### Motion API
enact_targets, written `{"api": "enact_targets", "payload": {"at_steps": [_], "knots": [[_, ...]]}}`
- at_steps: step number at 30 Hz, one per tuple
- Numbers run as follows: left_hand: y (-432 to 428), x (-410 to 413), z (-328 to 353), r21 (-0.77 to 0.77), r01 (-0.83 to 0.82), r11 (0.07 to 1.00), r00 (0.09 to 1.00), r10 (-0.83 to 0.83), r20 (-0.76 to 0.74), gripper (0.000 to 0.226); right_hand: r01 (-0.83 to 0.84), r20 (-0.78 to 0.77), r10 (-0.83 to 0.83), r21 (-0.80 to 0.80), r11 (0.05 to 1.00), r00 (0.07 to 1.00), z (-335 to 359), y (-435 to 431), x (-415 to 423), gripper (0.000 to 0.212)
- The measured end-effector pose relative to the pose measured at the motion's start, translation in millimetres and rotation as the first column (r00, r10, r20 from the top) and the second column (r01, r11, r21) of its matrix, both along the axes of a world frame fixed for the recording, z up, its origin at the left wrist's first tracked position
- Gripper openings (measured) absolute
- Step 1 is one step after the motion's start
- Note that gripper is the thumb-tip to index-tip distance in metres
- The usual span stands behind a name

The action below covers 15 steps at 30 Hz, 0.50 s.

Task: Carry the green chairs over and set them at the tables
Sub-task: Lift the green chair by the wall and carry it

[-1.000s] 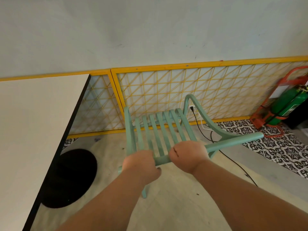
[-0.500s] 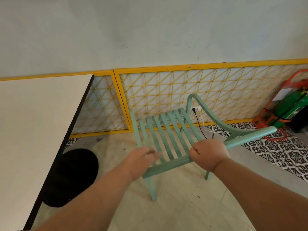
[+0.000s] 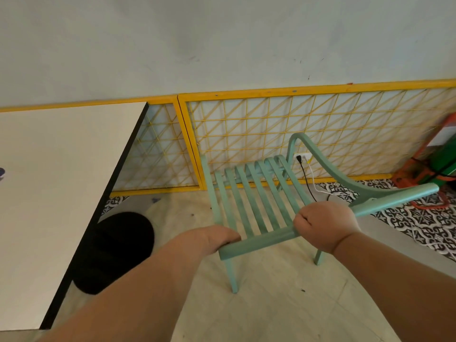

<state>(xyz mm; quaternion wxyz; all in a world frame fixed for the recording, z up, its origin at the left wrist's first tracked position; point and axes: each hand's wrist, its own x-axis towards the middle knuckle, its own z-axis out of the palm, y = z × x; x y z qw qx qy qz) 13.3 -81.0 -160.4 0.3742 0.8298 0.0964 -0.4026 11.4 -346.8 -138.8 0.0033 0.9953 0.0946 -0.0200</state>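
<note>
Left hand (image 3: 218, 237) and right hand (image 3: 326, 226) grip green chair (image 3: 261, 241) rail.

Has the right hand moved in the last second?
Yes. The right hand slid rightward along the green chair's top rail: earlier directly below the wall plug, now gripping right of it, at the armrest.

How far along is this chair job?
Nearly there for this one: the green chair looks set on the floor beside the white table. In hand: left hand and right hand grip its top rail. Left: letting go; no other chairs show.
</note>
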Motion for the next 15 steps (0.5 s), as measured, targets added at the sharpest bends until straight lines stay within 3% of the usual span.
{"api": "enact_targets", "payload": {"at_steps": [8, 11, 15], "knots": [[-20, -16, 2, 0.093, 0.202, 0.975, 0.979, -0.2, -0.029, 0.024, -0.052, -0.01, 0.052, 0.0, 0.999, 0.999, 4, -15, -7, 0.06], [-34, -28, 1, 0.166, 0.421, 0.892, 0.906, -0.422, -0.031, 0.034, -0.083, -0.024, 0.083, -0.024, 0.996, 0.996, 7, -28, -13, 0.059], [-56, -46, 5, 0.224, 0.595, 0.772, 0.795, -0.606, -0.023, 0.033, -0.102, -0.049, 0.101, -0.029, 0.994, 0.994, 11, -46, -18, 0.055]]}}
